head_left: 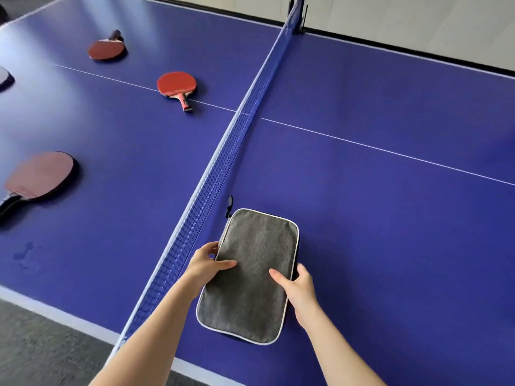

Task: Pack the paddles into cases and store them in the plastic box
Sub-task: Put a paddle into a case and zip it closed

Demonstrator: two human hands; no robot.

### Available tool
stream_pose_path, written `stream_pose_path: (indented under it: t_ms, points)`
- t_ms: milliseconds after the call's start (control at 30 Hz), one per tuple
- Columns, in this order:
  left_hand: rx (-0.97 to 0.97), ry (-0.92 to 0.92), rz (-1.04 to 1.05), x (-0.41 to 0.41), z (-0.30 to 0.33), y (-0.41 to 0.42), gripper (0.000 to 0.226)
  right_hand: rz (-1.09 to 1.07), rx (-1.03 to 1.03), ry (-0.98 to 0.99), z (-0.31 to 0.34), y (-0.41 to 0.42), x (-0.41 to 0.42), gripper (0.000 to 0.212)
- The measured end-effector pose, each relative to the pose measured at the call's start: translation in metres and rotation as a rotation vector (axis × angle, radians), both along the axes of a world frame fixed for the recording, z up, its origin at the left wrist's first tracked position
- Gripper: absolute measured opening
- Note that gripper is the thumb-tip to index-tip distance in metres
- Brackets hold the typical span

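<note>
A grey paddle case [250, 274] with white piping lies on the blue table just right of the net, its zip pull at the far left corner. My left hand [206, 263] grips its left edge, thumb on top. My right hand [295, 285] grips its right edge, thumb on top. Left of the net lie three red paddles: one near the left edge [41, 174], one by the centre line [177, 86], one farther back [107, 48]. A fourth, dark paddle [4, 78] is cut off at the left border. No plastic box is in view.
The net [223, 162] runs from near the front edge to the far post, splitting the table [362, 204]. Grey carpet floor [41, 352] shows at the lower left, below the table's front edge. A pale wall lies beyond the far edge.
</note>
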State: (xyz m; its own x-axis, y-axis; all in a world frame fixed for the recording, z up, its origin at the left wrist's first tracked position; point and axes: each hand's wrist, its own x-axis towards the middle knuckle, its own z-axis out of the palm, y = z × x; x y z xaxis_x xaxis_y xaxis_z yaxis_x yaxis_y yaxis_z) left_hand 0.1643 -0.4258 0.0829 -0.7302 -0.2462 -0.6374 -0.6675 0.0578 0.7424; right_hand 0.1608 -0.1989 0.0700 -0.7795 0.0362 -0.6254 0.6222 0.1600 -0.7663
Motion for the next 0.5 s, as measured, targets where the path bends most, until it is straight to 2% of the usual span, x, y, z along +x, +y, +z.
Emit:
stream_pose_path:
  t_ms: [167,367,433,500]
  points:
    - [-0.059,-0.031,-0.017,-0.001,-0.016,-0.008,0.067,0.010,0.092,-0.009,-0.007,-0.015,-0.002,0.038]
    - [-0.208,-0.015,-0.122,-0.005,-0.020,-0.012,0.068,0.024,0.218,-0.004,-0.009,-0.028,0.001,0.038]
    - [-0.236,-0.012,-0.138,-0.004,-0.019,-0.013,0.066,0.050,0.267,-0.001,-0.009,-0.029,0.001,0.043]
    - [-0.268,-0.007,-0.152,-0.003,-0.020,-0.013,0.066,0.084,0.337,-0.002,-0.009,-0.030,0.000,0.059]
